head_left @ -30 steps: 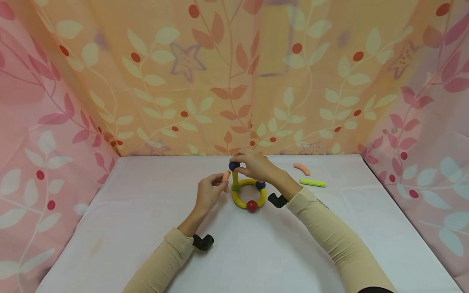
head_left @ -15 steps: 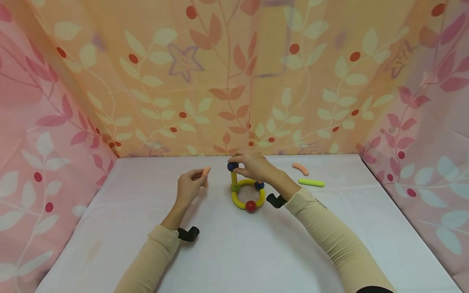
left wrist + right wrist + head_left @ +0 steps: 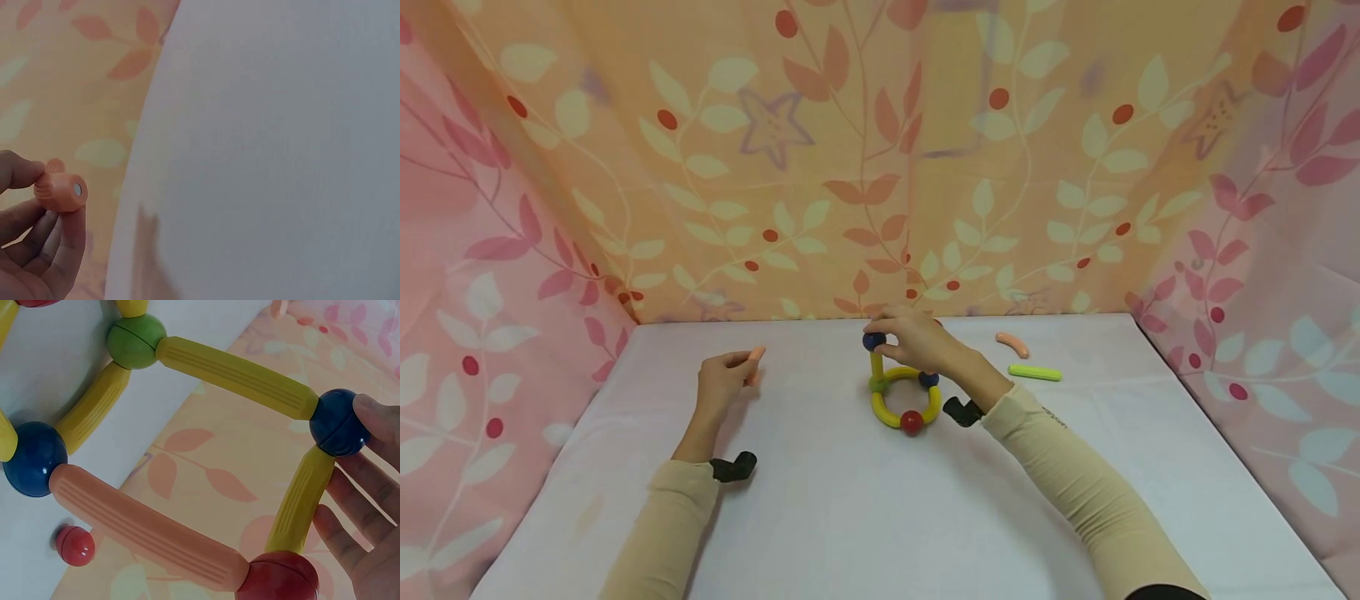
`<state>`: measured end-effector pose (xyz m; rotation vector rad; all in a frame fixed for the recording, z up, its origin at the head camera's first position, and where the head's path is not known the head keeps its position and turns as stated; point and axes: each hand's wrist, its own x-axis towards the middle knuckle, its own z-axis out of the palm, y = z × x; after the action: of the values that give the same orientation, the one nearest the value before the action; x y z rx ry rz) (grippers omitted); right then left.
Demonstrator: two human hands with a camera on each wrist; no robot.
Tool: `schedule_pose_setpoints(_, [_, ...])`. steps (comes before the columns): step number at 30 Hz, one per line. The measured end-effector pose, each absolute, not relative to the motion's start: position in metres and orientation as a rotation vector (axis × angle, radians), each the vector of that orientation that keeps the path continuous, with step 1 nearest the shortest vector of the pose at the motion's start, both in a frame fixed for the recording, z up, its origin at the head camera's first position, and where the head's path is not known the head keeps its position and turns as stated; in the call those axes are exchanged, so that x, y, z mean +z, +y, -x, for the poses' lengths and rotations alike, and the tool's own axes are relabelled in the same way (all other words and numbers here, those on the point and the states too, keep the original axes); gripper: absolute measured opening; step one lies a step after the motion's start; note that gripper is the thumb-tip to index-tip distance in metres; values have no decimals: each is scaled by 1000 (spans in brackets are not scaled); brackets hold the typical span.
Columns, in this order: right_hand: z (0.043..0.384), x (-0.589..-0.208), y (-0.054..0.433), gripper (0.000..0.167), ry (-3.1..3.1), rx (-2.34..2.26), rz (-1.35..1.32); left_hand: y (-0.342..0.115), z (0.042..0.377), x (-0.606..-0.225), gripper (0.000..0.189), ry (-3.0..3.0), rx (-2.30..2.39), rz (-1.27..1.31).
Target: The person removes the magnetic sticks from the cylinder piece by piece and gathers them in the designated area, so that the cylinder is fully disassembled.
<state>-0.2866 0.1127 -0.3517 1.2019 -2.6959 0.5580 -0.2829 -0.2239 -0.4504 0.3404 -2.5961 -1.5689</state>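
Observation:
My left hand [image 3: 721, 385] pinches a curved salmon magnetic stick [image 3: 61, 192] between thumb and fingers, off to the left of the build. A pale magnet dot shows on the stick's end. The fingers of my right hand [image 3: 917, 337] grip the upper blue ball [image 3: 340, 423]. From that ball a yellow stick [image 3: 237, 376] runs down to a green ball [image 3: 135, 341], and a shorter yellow stick [image 3: 300, 500] joins it to a red ball [image 3: 278, 577]. A salmon stick [image 3: 150, 528] links this red ball to the lower blue ball [image 3: 35, 459]. At the base, curved yellow sticks form a ring [image 3: 886, 414] with a front red ball [image 3: 912, 422].
Right of the build lie a curved salmon stick [image 3: 1012, 345] and a light green stick [image 3: 1034, 372] on the white table [image 3: 865, 517]. A loose red ball [image 3: 75, 545] lies behind the build. Leaf-patterned cloth [image 3: 820, 167] rises at the table's back and sides.
My left hand has moved left, away from the build, carrying the salmon stick. My right hand stays on the upper blue ball, and the build stands as before.

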Motion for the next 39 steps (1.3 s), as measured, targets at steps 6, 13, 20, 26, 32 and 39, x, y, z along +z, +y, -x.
schedule_pose_setpoints(6, [285, -351, 112, 32, -2712, 566, -1188, -256, 282, -450, 49, -2644, -1498, -408])
schedule_pose_setpoints(13, [285, -352, 112, 31, -2657, 553, -1219, -279, 283, -459, 46, -2743, -1409, -429])
schedule_pose_setpoints(20, [284, -352, 112, 32, -2685, 575, -1208, -287, 282, -465, 46, -2896, -1307, -487])
schedule_pose_setpoints(26, [283, -352, 112, 32, -2699, 576, -1194, -287, 280, -463, 46, -2938, -1243, -488])
schedule_pose_setpoints(32, [282, -351, 112, 32, -2692, 577, -1194, -286, 279, -460, 41, -2938, -1100, -473])
schedule_pose_setpoints(39, [281, -349, 113, 32, -2696, 611, -1195, -285, 279, -459, 37, -2954, -1016, -445])
